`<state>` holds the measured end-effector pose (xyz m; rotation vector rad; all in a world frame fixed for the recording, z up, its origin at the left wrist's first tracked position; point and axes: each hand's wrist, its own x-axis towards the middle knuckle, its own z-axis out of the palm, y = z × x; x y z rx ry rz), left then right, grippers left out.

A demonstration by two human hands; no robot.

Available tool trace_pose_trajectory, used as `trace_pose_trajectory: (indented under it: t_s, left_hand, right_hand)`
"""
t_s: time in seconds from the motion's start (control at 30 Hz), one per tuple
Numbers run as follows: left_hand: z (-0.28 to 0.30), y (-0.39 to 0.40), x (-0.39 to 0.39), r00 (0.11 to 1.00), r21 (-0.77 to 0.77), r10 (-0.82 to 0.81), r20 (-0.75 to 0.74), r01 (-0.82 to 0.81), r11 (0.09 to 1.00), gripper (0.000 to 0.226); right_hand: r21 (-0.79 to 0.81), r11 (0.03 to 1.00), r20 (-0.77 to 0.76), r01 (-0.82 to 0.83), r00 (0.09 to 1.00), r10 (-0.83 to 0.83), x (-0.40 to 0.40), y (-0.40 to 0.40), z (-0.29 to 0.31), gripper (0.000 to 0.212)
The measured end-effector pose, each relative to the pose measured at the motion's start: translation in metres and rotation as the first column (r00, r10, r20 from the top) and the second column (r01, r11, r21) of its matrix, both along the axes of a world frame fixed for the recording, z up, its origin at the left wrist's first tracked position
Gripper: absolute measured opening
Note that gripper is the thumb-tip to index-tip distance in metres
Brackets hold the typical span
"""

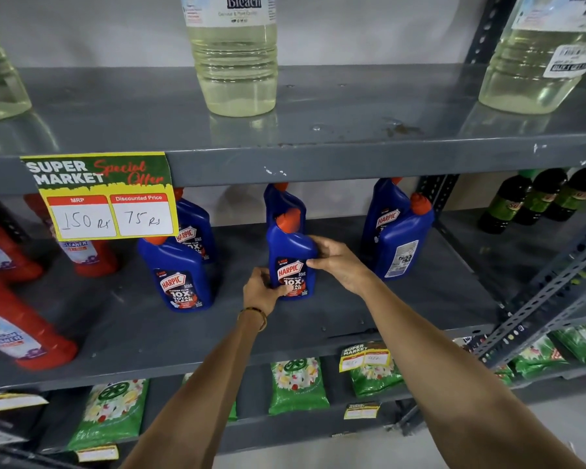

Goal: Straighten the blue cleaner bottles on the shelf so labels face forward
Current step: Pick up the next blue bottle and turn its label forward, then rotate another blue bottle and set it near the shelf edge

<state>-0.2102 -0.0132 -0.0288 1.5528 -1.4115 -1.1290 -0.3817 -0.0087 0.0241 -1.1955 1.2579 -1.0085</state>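
1. Grey metal shelf [352, 319]; price tag [102, 198] hangs in front of one rear bottle.
2. Blue bottles: six; red bottles [24, 336] left.
3. Left hand [263, 292] and right hand [339, 262] both clasp the middle front bottle [291, 258], label forward.

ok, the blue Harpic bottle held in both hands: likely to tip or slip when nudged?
The blue Harpic bottle looks tall and narrow with an angled neck, so probably tippy if pushed high. Its glossy plastic may be slick. The left hand low and right hand at mid-height suggest it needs steadying.
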Motion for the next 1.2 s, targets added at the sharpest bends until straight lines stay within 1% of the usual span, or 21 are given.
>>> trace_pose_trajectory:
  t_s: [0.07,0.13,0.2,0.27,0.4,0.47,0.53,0.63,0.7,0.77,0.87,0.9,0.97,1.03,1.07,1.13,1.2]
  left_hand:
    - [-0.003,0.007,-0.003,0.999,0.023,0.052,0.012,-0.052,0.998,0.05]
    - [-0.007,0.013,-0.004,0.996,0.073,0.09,0.018,-0.091,0.993,0.052]
    - [-0.012,0.019,-0.004,0.994,0.119,0.108,0.026,-0.111,0.987,0.051]
    - [-0.015,0.025,-0.006,0.992,0.142,0.123,0.021,-0.125,0.982,0.047]
    - [-0.015,0.039,-0.023,0.987,0.164,0.159,-0.01,-0.155,0.974,0.037]
    - [-0.014,0.044,-0.04,0.994,0.147,0.111,0.007,-0.111,0.983,0.037]
    - [-0.012,0.046,-0.057,0.999,0.12,0.045,0.015,-0.046,0.992,0.043]
    - [-0.006,0.044,-0.087,0.998,0.052,-0.07,-0.001,0.07,0.996,0.048]
    - [0.0,0.039,-0.108,0.991,0.032,-0.134,0.009,0.134,0.991,0.051]
    - [0.009,0.03,-0.132,0.985,0.039,-0.169,-0.021,0.169,0.985,0.056]
    - [0.02,0.015,-0.163,0.98,0.019,-0.197,-0.033,0.198,0.98,0.066]
    - [0.022,0.01,-0.171,0.978,0.012,-0.208,-0.021,0.208,0.978,0.07]
    - [0.024,-0.001,-0.189,0.975,-0.001,-0.224,0.012,0.224,0.975,0.067]
    - [0.026,-0.008,-0.2,0.964,-0.011,-0.256,0.069,0.257,0.966,0.056]
    - [0.026,-0.011,-0.206,0.96,-0.005,-0.263,0.093,0.265,0.964,0.055]
    - [0.025,-0.013,-0.212,0.954,0.009,-0.27,0.128,0.271,0.963,0.056]
    - [0.023,-0.013,-0.215,0.954,0.006,-0.262,0.145,0.264,0.964,0.055]
  right_hand:
    - [0.006,0.999,-0.004,0.048,0.999,-0.048,0.0,0.004,-0.003,0.062]
    - [0.024,0.991,-0.007,0.134,0.991,-0.134,-0.002,0.01,-0.008,0.064]
    - [0.045,0.973,-0.062,0.227,0.973,-0.224,-0.007,0.016,-0.014,0.064]
    - [0.069,0.955,-0.124,0.287,0.953,-0.277,-0.016,0.026,-0.022,0.06]
    - [0.117,0.899,-0.156,0.422,0.902,-0.403,-0.042,0.05,-0.041,0.049]
    - [0.113,0.849,-0.176,0.516,0.851,-0.494,-0.058,0.062,-0.048,0.048]
    - [0.105,0.802,-0.193,0.587,0.804,-0.563,-0.075,0.069,-0.051,0.049]
    - [0.07,0.756,-0.227,0.651,0.748,-0.623,-0.107,0.071,-0.048,0.046]
    - [0.051,0.737,-0.245,0.674,0.723,-0.646,-0.125,0.065,-0.041,0.049]
    - [0.043,0.744,-0.246,0.667,0.729,-0.639,-0.144,0.056,-0.035,0.056]
    - [0.018,0.808,-0.237,0.589,0.788,-0.569,-0.166,0.041,-0.025,0.066]
    - [0.001,0.833,-0.218,0.553,0.813,-0.54,-0.171,0.038,-0.022,0.066]
    - [-0.035,0.889,-0.195,0.457,0.869,-0.455,-0.185,0.028,-0.019,0.057]
    - [-0.037,0.932,-0.212,0.36,0.909,-0.359,-0.193,0.021,-0.016,0.051]
    - [-0.027,0.949,-0.225,0.315,0.923,-0.313,-0.197,0.017,-0.016,0.049]
    - [-0.004,0.964,-0.231,0.268,0.937,-0.261,-0.202,0.013,-0.017,0.047]
    - [-0.015,0.968,-0.217,0.251,0.944,-0.248,-0.203,0.012,-0.019,0.044]
